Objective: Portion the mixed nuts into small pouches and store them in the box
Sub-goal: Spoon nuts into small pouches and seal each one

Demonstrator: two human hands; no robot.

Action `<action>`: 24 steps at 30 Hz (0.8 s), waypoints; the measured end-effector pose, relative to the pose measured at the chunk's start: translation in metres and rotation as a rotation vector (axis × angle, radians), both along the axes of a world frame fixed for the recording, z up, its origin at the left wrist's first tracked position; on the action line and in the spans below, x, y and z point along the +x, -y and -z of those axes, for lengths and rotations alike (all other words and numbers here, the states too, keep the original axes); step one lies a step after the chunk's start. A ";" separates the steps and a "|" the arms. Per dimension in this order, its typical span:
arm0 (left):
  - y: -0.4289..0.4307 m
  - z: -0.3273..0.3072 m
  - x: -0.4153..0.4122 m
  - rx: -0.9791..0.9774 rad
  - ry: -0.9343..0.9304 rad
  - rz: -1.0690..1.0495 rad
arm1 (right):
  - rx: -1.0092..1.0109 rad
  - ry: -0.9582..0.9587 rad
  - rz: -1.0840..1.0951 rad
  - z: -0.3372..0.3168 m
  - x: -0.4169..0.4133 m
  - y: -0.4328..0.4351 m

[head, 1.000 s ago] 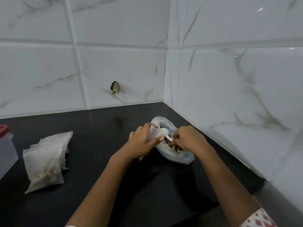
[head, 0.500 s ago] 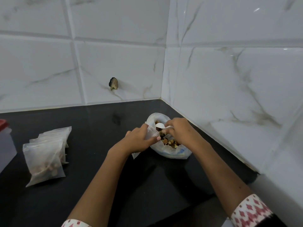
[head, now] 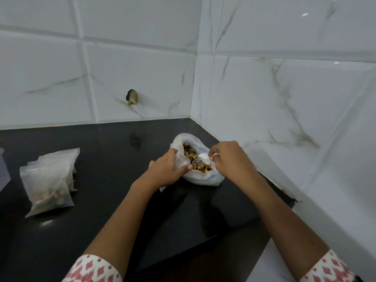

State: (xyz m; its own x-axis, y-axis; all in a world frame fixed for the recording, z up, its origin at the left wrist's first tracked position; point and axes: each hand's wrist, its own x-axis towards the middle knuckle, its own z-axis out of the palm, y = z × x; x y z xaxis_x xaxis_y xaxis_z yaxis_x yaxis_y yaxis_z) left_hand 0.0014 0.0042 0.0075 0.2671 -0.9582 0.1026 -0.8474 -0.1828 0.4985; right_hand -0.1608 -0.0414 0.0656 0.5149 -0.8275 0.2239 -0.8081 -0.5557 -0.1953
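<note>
We are mid-scoop. Our left hand (head: 166, 171) grips an empty small pouch (head: 181, 162) at its mouth, thumb on the near side and fingers curled behind, holding it against the rim of the open bag (head: 203, 179). That bag sits near the back right corner of the black counter (head: 105, 210), and the mixed nuts (head: 190, 155) lie inside it. Our right hand (head: 231, 160) pinches the handle of a white spoon (head: 204, 158), whose bowl rests on the nuts.

To do this well, we judge we should keep the pouch mouth spread wide and close over the bag, so strays drop back in. We should lift a level spoonful, tip it slowly, and match the portion in the filled pouches (head: 48, 180) stacked towards the counter's left edge.
</note>
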 end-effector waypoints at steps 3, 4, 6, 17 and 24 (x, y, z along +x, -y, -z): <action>-0.002 0.002 -0.003 -0.012 -0.025 0.007 | -0.017 0.042 -0.009 0.005 0.002 -0.006; -0.003 0.002 -0.004 -0.017 -0.031 0.008 | -0.029 0.080 -0.006 0.007 0.003 -0.008; -0.002 0.001 -0.004 -0.026 -0.049 0.006 | -0.068 0.075 -0.003 0.010 0.004 -0.009; 0.002 0.002 -0.005 -0.145 -0.371 0.029 | 0.066 0.175 0.032 0.018 0.016 -0.012; 0.003 0.006 -0.009 -0.202 -0.613 0.008 | 0.377 0.631 0.221 0.033 0.023 0.006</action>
State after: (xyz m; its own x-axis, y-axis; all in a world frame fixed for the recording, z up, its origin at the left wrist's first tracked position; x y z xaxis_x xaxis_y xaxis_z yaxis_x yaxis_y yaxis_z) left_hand -0.0078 0.0011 0.0016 0.3274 -0.9382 0.1119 -0.3986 -0.0298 0.9167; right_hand -0.1375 -0.0478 0.0326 0.1965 -0.9751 0.1030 -0.5650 -0.1985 -0.8009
